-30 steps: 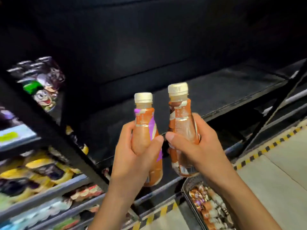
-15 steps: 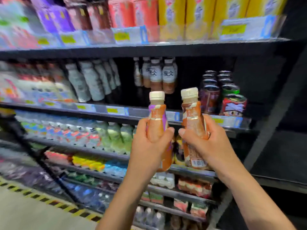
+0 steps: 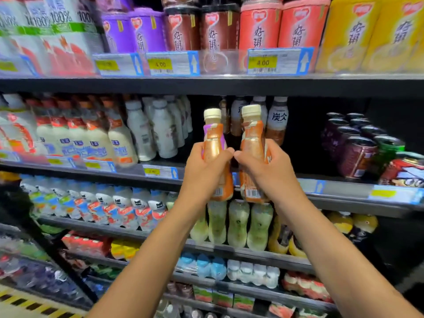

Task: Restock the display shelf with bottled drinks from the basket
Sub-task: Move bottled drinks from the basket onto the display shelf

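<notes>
A: Now that the basket is gone from view and stocked shelves (image 3: 206,87) replace the bare one, both bottles hang just in front of the brown tea bottles (image 3: 277,125) — placing looks next
B: Grip?
A: left hand (image 3: 204,174) curls round the purple-banded bottle (image 3: 213,140), right hand (image 3: 269,172) round the orange bottle (image 3: 252,137), thumbs almost touching. Waisted plastic, glossy shrink labels, cream screw caps

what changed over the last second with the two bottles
The left hand and right hand carried the purple-labelled bottle and orange bottle from the empty dark shelf by the basket up to the stocked shelf, before the row of brown bottles. Both grips and the upright bottles stayed the same.
</notes>
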`<state>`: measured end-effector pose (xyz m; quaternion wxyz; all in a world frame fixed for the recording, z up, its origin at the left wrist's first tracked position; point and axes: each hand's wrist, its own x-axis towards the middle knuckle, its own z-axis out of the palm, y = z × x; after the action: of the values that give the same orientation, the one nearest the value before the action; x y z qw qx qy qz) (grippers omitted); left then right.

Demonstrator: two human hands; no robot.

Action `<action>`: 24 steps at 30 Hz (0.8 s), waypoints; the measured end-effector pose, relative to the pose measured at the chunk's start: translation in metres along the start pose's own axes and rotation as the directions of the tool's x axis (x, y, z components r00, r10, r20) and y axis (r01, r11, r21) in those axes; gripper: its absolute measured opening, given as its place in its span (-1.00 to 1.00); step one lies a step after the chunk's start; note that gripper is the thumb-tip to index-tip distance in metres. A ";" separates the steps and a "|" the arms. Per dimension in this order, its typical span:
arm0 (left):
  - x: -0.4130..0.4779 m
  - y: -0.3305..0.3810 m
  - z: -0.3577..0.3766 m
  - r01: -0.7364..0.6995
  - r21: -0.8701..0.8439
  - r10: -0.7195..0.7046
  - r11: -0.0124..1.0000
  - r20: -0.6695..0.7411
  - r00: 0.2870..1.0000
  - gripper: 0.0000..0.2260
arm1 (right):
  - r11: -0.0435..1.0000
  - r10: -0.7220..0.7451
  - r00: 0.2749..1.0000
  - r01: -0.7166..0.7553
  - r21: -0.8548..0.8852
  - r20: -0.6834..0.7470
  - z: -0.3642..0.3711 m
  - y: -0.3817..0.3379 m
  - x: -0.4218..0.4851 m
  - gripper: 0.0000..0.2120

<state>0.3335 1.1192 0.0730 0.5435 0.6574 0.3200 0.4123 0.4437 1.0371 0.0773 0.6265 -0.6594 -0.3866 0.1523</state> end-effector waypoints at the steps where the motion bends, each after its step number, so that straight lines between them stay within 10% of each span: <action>1: 0.012 -0.002 -0.002 0.006 -0.004 -0.006 1.000 -0.009 1.000 -0.75 | 1.000 0.016 1.000 -0.016 0.002 -0.006 0.006 0.002 0.011 -0.74; 10: 0.122 -0.015 -0.010 0.181 0.057 -0.176 0.982 -0.076 0.981 -0.70 | 0.961 0.272 0.962 -0.274 -0.040 -0.038 0.054 0.020 0.108 -0.39; 13: 0.164 -0.016 -0.003 0.198 0.086 -0.190 0.976 -0.086 0.978 -0.39 | 0.985 0.152 0.984 -0.159 -0.067 -0.096 0.070 0.025 0.142 -0.42; 24: 0.262 -0.054 0.008 0.044 0.113 -0.037 0.993 -0.064 0.997 -0.50 | 0.968 0.091 0.979 -0.130 -0.213 -0.182 0.110 0.058 0.215 -0.54</action>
<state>0.4616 1.3539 0.0702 0.5032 0.6677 0.3732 0.4022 0.5274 1.2706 0.0654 0.5698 -0.7568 -0.3087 0.0855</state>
